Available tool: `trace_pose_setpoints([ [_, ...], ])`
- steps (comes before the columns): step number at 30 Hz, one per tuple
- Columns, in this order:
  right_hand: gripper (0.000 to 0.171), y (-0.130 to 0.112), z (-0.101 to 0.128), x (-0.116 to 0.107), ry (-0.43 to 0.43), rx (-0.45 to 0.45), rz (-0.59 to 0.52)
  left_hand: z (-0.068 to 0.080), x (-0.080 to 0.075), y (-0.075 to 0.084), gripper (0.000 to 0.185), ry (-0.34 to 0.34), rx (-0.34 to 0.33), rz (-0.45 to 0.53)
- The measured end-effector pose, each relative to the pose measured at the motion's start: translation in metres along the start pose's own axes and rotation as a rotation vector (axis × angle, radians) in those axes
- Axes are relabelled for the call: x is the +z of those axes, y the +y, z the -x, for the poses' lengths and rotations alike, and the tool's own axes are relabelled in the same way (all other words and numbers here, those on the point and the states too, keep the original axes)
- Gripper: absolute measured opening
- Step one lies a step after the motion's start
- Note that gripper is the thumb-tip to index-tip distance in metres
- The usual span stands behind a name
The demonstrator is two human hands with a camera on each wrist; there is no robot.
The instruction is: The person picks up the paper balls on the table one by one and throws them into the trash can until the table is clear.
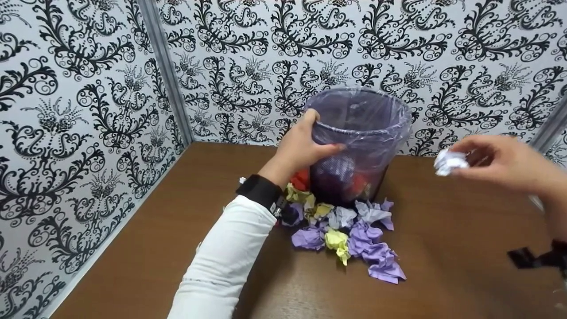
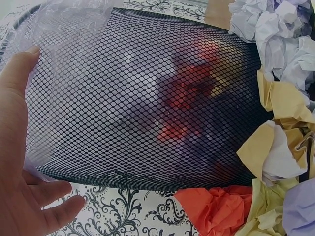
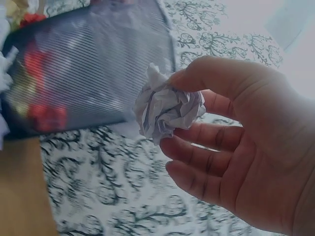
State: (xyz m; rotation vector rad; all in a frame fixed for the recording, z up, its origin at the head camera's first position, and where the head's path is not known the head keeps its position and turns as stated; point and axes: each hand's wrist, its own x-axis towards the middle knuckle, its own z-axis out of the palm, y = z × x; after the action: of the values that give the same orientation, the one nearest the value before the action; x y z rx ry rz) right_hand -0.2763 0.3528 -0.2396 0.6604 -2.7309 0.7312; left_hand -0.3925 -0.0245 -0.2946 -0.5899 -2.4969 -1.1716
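Pinching a crumpled white paper ball [image 1: 451, 162] between thumb and fingers of the right hand [image 1: 505, 164], out to the right of the round, black mesh bin lined with clear plastic [image 1: 361, 155], apart from it and lower in the head view than its open mouth. Gripping the bin's upper left side with the left hand [image 1: 303, 146], thumb across the near wall, nearer to the rim than the right hand. Standing roughly upright along its long axis on the brown desk [image 1: 443, 257], behind crumpled purple and yellow papers [image 1: 364, 235], up and leftward from the ball.
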Motion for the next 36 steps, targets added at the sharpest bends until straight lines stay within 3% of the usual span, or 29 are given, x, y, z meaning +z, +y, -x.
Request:
trace_pose_setpoints([
  [8, 0.039, -0.023, -0.035, -0.055, -0.048, 0.114, 0.093, 0.000, 0.000, 0.002, 0.082, 0.000, 0.005, 0.013],
  [18, 0.043, -0.050, -0.091, -0.086, -0.038, 0.072, 0.165, 0.001, -0.001, 0.002, 0.082, -0.009, -0.015, 0.054],
  [25, 0.054, -0.070, -0.122, -0.085, -0.048, 0.127, 0.093, 0.000, 0.000, 0.000, 0.083, -0.003, -0.020, 0.051],
  [36, 0.067, -0.089, -0.161, -0.058, -0.026, 0.157, 0.054, 0.001, 0.001, 0.001, 0.082, -0.002, 0.002, 0.043],
])
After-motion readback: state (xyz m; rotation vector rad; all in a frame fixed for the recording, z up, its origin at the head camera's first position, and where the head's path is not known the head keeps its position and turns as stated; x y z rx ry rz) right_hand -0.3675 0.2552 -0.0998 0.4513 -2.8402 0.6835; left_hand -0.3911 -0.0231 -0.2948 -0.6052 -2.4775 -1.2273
